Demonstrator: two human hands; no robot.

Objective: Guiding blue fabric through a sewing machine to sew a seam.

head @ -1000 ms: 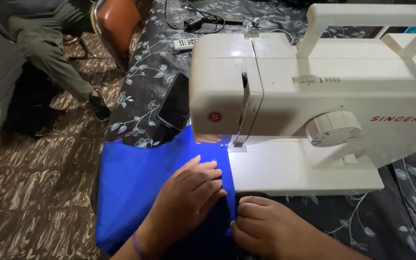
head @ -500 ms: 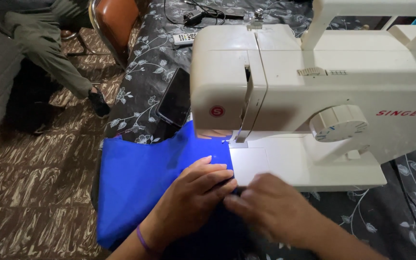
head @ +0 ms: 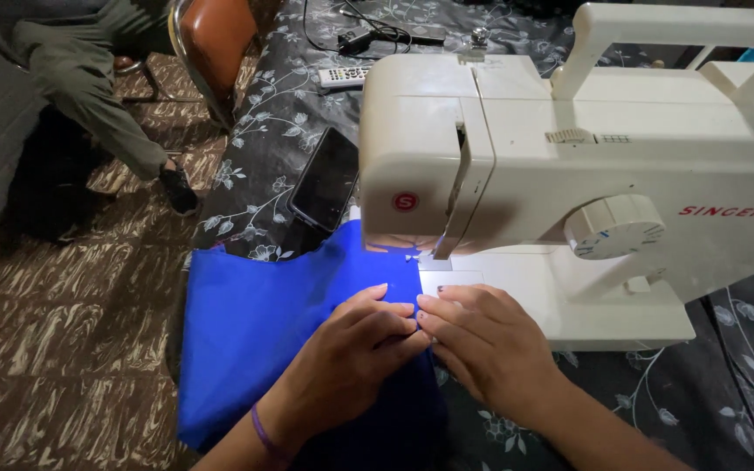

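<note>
your left hand [head: 355, 344] and right hand [head: 482, 336] press flat on the fabric [head: 255, 323], pinching nothing; fingertips near the needle [head: 414, 255] risk a prick.

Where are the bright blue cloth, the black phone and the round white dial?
Bright blue cloth [head: 255, 331], head view, on its flat middle.
Black phone [head: 325, 179], head view, centre of its dark screen.
Round white dial [head: 614, 227], head view, on its face.

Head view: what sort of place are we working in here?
Probably a home sewing corner, not a factory. A white sewing machine sits on a floral tablecloth beside a phone and remote control; both hands, left hand and right hand, press blue fabric.
</note>
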